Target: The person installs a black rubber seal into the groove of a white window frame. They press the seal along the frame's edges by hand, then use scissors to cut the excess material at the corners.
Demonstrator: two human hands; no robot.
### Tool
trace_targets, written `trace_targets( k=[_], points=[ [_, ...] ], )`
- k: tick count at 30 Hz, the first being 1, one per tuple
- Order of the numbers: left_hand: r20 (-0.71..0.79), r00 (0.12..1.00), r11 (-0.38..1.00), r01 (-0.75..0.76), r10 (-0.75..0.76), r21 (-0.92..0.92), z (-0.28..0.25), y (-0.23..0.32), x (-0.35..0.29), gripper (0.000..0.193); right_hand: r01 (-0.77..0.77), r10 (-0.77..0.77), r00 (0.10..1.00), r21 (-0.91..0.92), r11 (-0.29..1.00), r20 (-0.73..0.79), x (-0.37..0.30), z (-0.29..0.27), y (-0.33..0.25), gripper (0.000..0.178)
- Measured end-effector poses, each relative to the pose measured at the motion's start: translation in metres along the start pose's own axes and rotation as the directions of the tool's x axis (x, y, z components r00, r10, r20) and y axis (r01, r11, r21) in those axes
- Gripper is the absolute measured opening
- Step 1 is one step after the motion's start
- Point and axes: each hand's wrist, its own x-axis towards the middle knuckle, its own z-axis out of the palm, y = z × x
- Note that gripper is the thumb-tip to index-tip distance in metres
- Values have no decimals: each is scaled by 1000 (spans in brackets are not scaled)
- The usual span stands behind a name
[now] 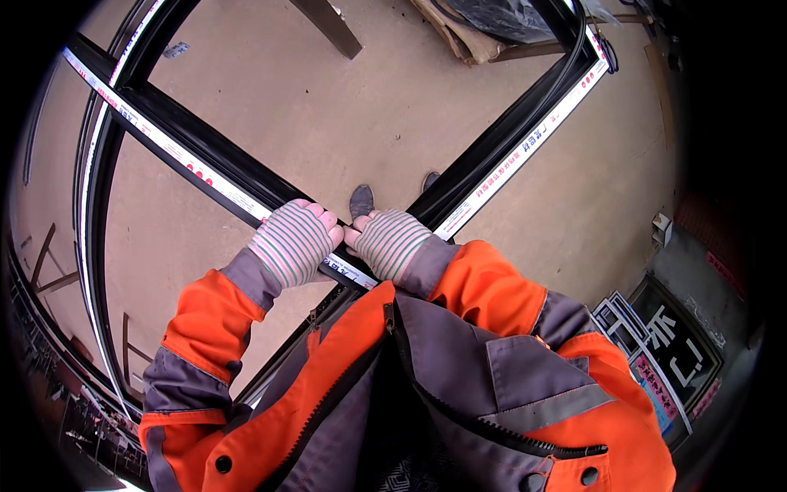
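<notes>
My left hand [295, 243] and my right hand [387, 243] wear striped gloves that leave the fingertips bare. They meet at a corner of a black metal frame [225, 146], fingers curled and pressed down on it. Whatever the fingertips pinch there is hidden beneath them. White printed protective film [182, 156] covers the near face of the frame. A thin black rubber strip [537, 92] lies along the frame's right-hand bar and loops up at its far corner.
Crumpled clear plastic and cardboard [463, 34] lie beyond the frame. Curved in this view, more long black bars [97, 205] stand at the left. A dark panel and white-edged pieces [668, 340] lean at the right. My shoes [361, 202] show on the concrete floor [287, 90].
</notes>
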Motion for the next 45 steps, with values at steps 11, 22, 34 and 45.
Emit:
trace_targets(
  k=[11, 22, 34, 45],
  points=[
    [-9, 992, 992, 122, -122, 26, 6, 13, -18, 50, 220, -207, 975, -214, 952, 83, -26, -55, 72, 27],
    [-4, 983, 977, 183, -184, 110, 16, 15, -8, 57, 189, -110, 927, -195, 962, 357, -19, -101, 101, 35],
    [-94, 990, 984, 121, -110, 127, 30, 6, -10, 62, 345, -266, 872, -132, 929, 410, -22, -120, 138, 40],
    [-84, 993, 986, 99, -88, 136, 30, 2, -7, 66, 357, -221, 905, -363, 861, 364, 0, -86, 101, 23]
  ],
)
